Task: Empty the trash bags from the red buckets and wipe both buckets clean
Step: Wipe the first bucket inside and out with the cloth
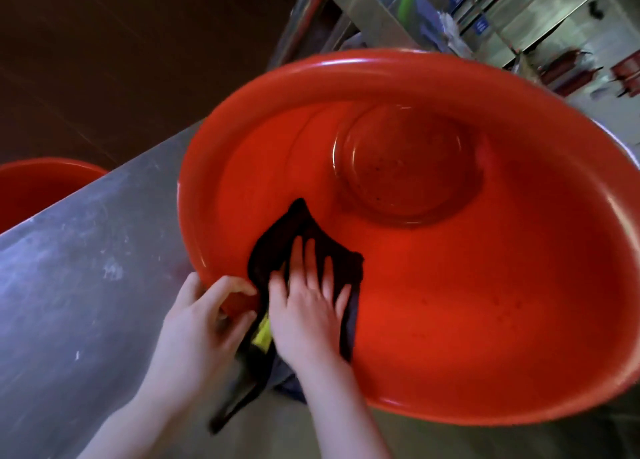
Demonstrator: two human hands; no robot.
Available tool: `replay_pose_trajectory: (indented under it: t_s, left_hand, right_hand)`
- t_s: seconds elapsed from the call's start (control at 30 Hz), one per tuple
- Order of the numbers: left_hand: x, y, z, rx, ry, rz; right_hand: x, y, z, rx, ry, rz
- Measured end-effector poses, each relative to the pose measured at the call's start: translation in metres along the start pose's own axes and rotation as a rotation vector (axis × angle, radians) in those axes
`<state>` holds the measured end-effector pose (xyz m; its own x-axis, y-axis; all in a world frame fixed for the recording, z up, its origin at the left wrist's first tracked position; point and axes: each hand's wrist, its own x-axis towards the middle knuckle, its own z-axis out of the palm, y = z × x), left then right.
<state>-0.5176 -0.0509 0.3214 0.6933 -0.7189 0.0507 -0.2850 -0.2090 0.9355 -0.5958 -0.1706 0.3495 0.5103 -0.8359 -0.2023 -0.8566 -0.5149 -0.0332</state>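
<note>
a large round red plastic bucket [450, 285] is tipped on its side so that its mouth faces the camera, over the near right part of a scuffed grey metal counter [86, 268]. its round bottom [408, 167] shows deep inside, dotted with small dark specks, and a few droplets or spots sit on the lower inner wall.

the left hand [201, 320] grips the bucket at the lower left of its rim, with fingers curled over the lip and the thumb on the outside. just beside it, the right hand [308, 306] lies flat and open inside the bucket, its fingers straight and spread, pressing a dark cloth [287, 230] against the inner wall close to the rim. the cloth reaches up the wall past the fingertips. its other end hangs out over the rim between the two wrists, where a yellow patch [262, 334] shows on it.

a second red plastic bucket [38, 185] stands beyond the counter's left edge, lower down and well apart from the first; only part of its rim and inside is in view. stainless steel shelving [519, 15] rises past the counter's far end.
</note>
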Motion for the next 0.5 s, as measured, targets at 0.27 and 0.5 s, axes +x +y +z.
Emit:
replay_pose_trajectory:
  t_s: [0.27, 0.5]
  left_hand:
    - [0.003, -0.001, -0.006, 0.017, -0.043, 0.027]
    - [0.005, -0.001, -0.001, 0.012, -0.059, 0.03]
  right_hand:
    - [0.069, 0.03, -0.004, -0.036, 0.07, 0.127]
    - [0.128, 0.034, -0.018, 0.057, -0.028, 0.163]
